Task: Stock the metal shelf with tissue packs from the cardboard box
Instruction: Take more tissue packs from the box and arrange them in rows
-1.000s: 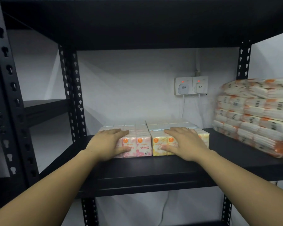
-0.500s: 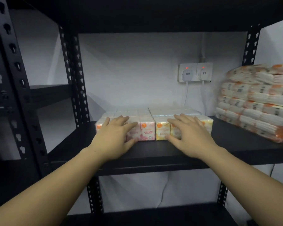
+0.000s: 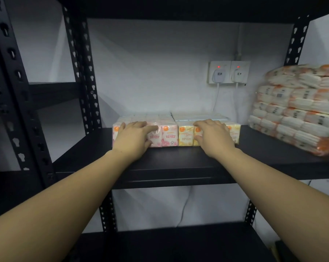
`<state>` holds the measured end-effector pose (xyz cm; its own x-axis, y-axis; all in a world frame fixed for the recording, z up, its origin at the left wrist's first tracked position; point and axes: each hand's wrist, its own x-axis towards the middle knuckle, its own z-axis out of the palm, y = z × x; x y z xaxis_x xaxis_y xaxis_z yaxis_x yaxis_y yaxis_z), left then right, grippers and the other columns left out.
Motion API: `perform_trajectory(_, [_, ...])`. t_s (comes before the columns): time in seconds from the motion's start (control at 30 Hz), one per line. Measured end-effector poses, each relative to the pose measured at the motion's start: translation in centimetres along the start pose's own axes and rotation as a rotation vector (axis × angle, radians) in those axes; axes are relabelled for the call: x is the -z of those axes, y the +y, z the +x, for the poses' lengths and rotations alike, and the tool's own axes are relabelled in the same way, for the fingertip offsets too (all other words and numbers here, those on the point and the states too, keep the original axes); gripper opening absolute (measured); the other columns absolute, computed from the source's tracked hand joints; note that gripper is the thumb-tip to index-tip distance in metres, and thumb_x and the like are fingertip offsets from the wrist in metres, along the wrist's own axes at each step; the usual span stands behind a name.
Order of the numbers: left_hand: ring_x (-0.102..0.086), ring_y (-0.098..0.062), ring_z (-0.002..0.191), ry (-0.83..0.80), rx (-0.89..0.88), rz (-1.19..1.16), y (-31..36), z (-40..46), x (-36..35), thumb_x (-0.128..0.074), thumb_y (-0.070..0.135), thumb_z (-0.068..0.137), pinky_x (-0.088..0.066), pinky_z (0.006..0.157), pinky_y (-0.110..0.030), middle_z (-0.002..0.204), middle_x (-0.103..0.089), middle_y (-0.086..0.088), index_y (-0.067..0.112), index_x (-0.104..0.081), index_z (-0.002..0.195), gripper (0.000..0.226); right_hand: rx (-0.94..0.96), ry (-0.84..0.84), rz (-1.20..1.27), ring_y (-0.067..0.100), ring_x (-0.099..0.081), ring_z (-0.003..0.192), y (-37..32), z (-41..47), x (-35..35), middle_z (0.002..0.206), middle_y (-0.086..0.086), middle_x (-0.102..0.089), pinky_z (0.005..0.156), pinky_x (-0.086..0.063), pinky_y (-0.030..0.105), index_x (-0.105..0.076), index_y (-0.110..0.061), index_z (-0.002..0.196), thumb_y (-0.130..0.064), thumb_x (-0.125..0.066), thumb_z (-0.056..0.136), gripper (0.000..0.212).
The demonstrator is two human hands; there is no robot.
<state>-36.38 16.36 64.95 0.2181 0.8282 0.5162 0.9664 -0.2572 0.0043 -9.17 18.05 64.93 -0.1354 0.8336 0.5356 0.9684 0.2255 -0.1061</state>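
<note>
A black metal shelf [image 3: 178, 167] with perforated uprights fills the view, its middle board carrying all the goods in sight. At the far right of that board sits a large clear-wrapped bale of tissue packs [image 3: 300, 108], white with orange ends, stacked many layers high and cut off by the right edge of the view. Near the middle of the board, set back from the front lip, stand two smaller blocks of mini tissue packs side by side and touching: the pink pack block [image 3: 167, 135] on the left with rose print and red lettering, and the yellow pack block [image 3: 186, 134] on the right with floral print. Both blocks run back toward the wall, their tops pale and washed out.

The left hand [image 3: 134, 139] lies flat over the front of the pink pack block, fingers straight and spread across its top edge, thumb against its face; it presses rather than grips. The right hand [image 3: 215, 138] rests the same way on the yellow pack block, fingers extended, thumb low on the front.

The hands cover much of both blocks' printing. On the wall behind, a double wall socket [image 3: 229, 72] shows two red lights.
</note>
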Motion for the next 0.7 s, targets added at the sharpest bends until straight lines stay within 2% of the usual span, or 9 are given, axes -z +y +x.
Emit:
perform_trajectory(0.07, [-0.039, -0.026, 0.147, -0.013, 0.008, -0.022, 0.2, -0.3, 0.3, -0.062, 0.039, 0.098, -0.021, 0.122, -0.062, 0.158, -0.046, -0.003, 0.042, -0.047, 0.15, 0.054, -0.008, -0.023, 0.023, 0.028, -0.045, 0.136, -0.1, -0.1, 0.1, 0.148, 0.002, -0.054, 0.116, -0.031, 0.05, -0.05, -0.031, 0.146, -0.04, -0.061, 0.1, 0.048])
perform_trajectory(0.13, [-0.034, -0.027, 0.15, -0.017, 0.011, -0.051, 0.7, -1.4, 0.7, -0.061, 0.046, 0.098, -0.018, 0.123, -0.063, 0.161, -0.041, -0.004, 0.041, -0.043, 0.153, 0.059, -0.009, -0.038, 0.066, 0.028, -0.034, 0.147, -0.3, -1.1, 0.6, 0.159, 0.002, -0.044, 0.122, -0.022, 0.054, -0.043, -0.031, 0.153, -0.046, -0.059, 0.099, 0.057])
perform_trajectory(0.23, [-0.025, -0.025, 0.154, 0.03, -0.007, -0.165, 2.0, -4.9, 1.3, -0.063, 0.048, 0.097, -0.016, 0.127, -0.058, 0.166, -0.034, -0.004, 0.035, -0.039, 0.157, 0.066, 0.02, 0.0, 0.199, 0.021, -0.018, 0.156, -1.3, -4.8, 2.1, 0.167, -0.002, -0.031, 0.127, -0.011, 0.052, -0.037, -0.033, 0.158, -0.053, -0.055, 0.1, 0.064])
perform_trajectory(0.37, [-0.019, -0.019, 0.157, 0.099, -0.086, -0.285, 3.9, -11.4, 1.0, -0.061, 0.052, 0.096, -0.007, 0.129, -0.046, 0.167, -0.031, 0.001, 0.032, -0.041, 0.157, 0.067, 0.116, 0.052, 0.314, 0.012, -0.022, 0.154, -3.3, -12.3, 2.2, 0.163, -0.009, -0.037, 0.128, -0.014, 0.045, -0.046, -0.032, 0.154, -0.057, -0.056, 0.098, 0.062])
perform_trajectory(0.5, [-0.02, -0.02, 0.158, 0.113, -0.159, -0.317, 4.7, -17.6, -2.4, -0.058, 0.051, 0.098, -0.005, 0.128, -0.045, 0.167, -0.031, -0.001, 0.024, -0.045, 0.155, 0.064, 0.173, 0.07, 0.399, 0.01, -0.025, 0.154, -4.2, -19.4, -1.9, 0.161, -0.007, -0.041, 0.128, -0.015, 0.041, -0.052, -0.024, 0.151, -0.055, -0.055, 0.096, 0.062])
perform_trajectory(0.6, [-0.023, -0.02, 0.157, 0.004, -0.123, -0.362, 4.5, -22.0, -6.8, -0.06, 0.049, 0.098, -0.01, 0.129, -0.045, 0.167, -0.032, -0.002, 0.022, -0.045, 0.156, 0.065, 0.161, 0.026, 0.436, 0.016, -0.035, 0.151, -4.3, -24.0, -6.3, 0.156, -0.003, -0.048, 0.122, -0.031, 0.044, -0.057, -0.018, 0.146, -0.048, -0.059, 0.097, 0.058])
perform_trajectory(0.7, [-0.026, -0.02, 0.155, -0.166, 0.005, -0.4, 3.9, -26.3, -11.8, -0.062, 0.048, 0.097, -0.011, 0.128, -0.043, 0.166, -0.035, -0.002, 0.024, -0.042, 0.157, 0.068, 0.073, -0.136, 0.447, 0.015, -0.04, 0.147, -3.9, -28.0, -11.3, 0.154, -0.004, -0.051, 0.12, -0.035, 0.045, -0.06, -0.019, 0.144, -0.049, -0.061, 0.096, 0.056])
